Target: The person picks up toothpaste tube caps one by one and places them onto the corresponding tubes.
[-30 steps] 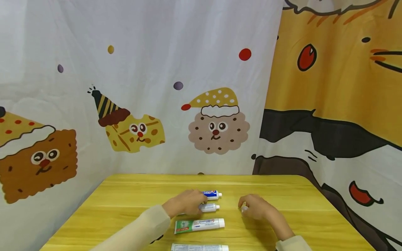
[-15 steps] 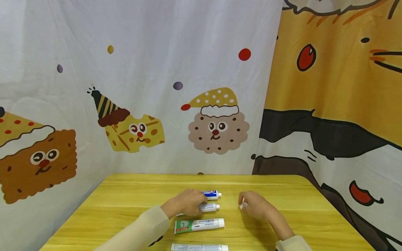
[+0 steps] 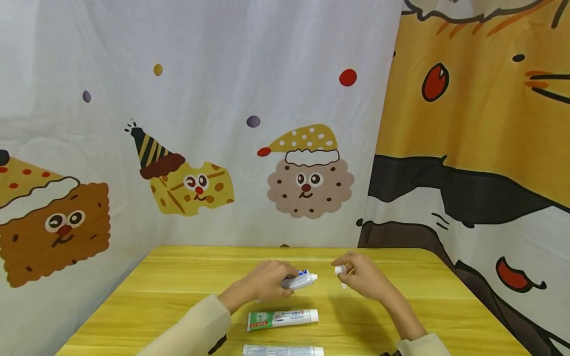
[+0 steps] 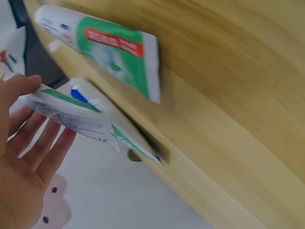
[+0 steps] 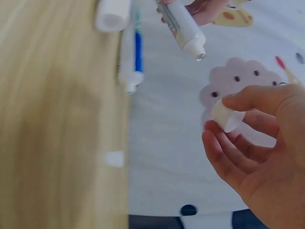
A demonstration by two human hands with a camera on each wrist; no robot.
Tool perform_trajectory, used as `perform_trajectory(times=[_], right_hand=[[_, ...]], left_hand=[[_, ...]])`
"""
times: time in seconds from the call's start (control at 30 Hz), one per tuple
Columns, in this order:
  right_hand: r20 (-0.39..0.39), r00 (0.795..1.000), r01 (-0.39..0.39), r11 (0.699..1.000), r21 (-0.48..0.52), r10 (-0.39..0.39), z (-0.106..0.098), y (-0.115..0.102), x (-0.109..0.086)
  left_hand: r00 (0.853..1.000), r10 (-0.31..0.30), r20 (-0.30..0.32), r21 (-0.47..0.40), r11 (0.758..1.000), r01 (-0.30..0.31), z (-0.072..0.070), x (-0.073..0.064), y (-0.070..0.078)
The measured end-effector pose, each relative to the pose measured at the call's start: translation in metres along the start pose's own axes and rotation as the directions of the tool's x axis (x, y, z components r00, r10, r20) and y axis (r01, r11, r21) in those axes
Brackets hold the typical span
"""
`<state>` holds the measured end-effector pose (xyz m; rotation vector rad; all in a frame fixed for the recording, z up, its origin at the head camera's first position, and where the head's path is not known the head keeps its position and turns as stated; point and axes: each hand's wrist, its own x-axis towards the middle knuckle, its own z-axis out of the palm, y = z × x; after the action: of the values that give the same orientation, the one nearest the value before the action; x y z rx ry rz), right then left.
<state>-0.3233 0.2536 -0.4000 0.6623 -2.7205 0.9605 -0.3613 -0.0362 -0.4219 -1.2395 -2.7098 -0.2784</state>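
My left hand (image 3: 269, 281) pinches a white toothpaste tube (image 3: 299, 282) between thumb and fingers, above the table. Its bare nozzle (image 5: 196, 50) shows in the right wrist view, pointing toward my right hand. In the left wrist view, the thumb lies on the tube (image 4: 71, 112) and the fingers are under it. My right hand (image 3: 364, 277) pinches a white cap (image 3: 340, 270); the right wrist view shows that cap (image 5: 228, 116) between thumb and fingertips. Cap and nozzle are apart. A blue-and-white toothpaste tube (image 5: 128, 62) lies on the table behind the held one, partly hidden in the head view.
A green-and-white toothpaste tube (image 3: 282, 319), capped, lies nearer on the yellow wooden table (image 3: 178, 306). Another tube (image 3: 282, 351) is cut off at the bottom edge. A second small white cap (image 5: 114, 159) rests on the table below my right hand. A printed curtain (image 3: 213, 99) hangs behind.
My left hand has lifted the white tube off the table, and its nozzle end now tilts up. My right hand has risen with the cap, uncovering another cap on the table.
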Motion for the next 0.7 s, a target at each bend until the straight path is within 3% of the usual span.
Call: perform_trajectory(times=[0.27,0.43,0.7], right_hand=[[-0.166,0.986,0.004,1.0,0.02,0.0,-0.016,-0.03,-0.006],[-0.182,0.983,0.008,0.997,0.08,0.007,-0.025,-0.045,-0.01],[-0.189,0.981,0.082,0.984,0.156,-0.052,-0.033,-0.061,-0.015]], left_hand=[[0.991,-0.014,-0.135,-0.102,0.995,0.0,-0.017,-0.007,0.015],[0.983,-0.029,-0.182,-0.172,0.985,-0.003,-0.029,-0.011,0.023],[0.958,-0.067,-0.278,-0.255,0.967,-0.007,-0.04,-0.019,0.035]])
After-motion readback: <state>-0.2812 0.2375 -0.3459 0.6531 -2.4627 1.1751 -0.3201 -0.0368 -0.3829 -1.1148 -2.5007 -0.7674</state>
